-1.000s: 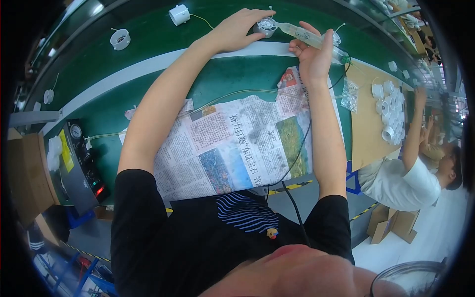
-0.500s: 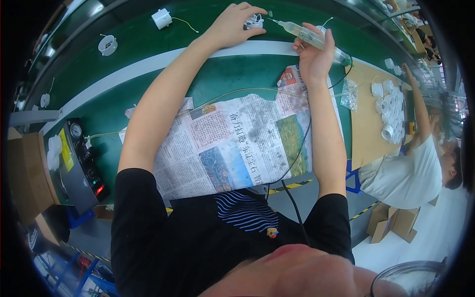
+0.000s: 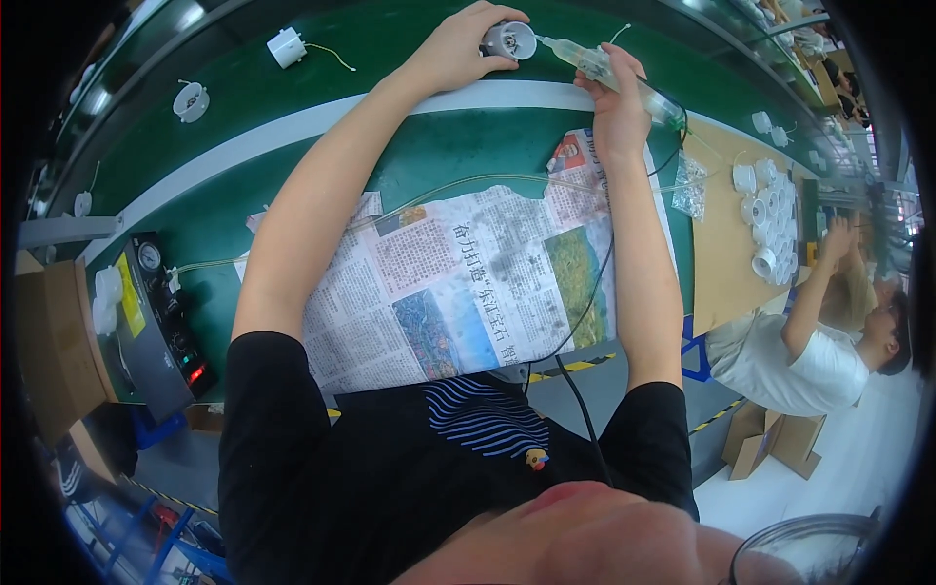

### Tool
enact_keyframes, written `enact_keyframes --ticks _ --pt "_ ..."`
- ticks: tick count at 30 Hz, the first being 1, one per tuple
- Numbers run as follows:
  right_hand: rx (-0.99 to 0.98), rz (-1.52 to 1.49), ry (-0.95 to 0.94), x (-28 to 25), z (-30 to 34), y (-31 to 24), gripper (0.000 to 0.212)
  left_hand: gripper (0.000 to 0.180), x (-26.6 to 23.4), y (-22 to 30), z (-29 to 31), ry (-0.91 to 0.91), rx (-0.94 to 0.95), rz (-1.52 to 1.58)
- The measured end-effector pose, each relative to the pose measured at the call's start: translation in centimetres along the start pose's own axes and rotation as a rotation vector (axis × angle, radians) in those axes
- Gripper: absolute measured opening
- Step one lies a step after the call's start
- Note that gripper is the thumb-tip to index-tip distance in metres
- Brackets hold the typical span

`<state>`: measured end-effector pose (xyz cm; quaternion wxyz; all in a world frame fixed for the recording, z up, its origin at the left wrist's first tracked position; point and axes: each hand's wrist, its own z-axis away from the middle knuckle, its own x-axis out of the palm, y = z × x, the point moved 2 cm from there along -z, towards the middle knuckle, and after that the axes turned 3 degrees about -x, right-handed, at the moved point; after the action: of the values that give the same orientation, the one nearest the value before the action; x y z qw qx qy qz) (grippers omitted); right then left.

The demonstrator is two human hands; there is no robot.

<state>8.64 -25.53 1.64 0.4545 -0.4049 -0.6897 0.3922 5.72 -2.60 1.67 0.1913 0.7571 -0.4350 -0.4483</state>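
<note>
while the left hand grips a white, round plastic cup tilted at the green belt, open side facing right, the right hand is wrapped round a translucent plastic syringe, the hands apart. its nozzle points at the cup's rim; whether they touch i cannot tell. a slipping left grip could turn the cup, letting the nozzle scrape its edge; a snag on the thin black cable could jerk the syringe off line.
</note>
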Motion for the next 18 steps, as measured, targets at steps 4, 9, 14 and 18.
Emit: enact_keyframes --ticks 4,9,14,18 --pt "-0.001 0.129 -0.018 -0.13 -0.01 0.06 0.030 0.057 0.08 -0.48 -0.01 0.008 -0.022 -0.039" --pt "-0.071 0.374 -0.111 0.27 0.63 -0.12 0.033 0.055 0.33 -0.67 -0.01 -0.023 -0.045 0.025" --pt "-0.073 0.425 -0.101 -0.01 0.55 0.01 0.034 0.055 0.34 -0.68 0.08 -0.036 -0.057 0.057" --pt "-0.075 0.415 -0.079 0.10 0.56 -0.13 0.034 0.054 0.25 -0.55 -0.05 -0.038 -0.060 0.033"
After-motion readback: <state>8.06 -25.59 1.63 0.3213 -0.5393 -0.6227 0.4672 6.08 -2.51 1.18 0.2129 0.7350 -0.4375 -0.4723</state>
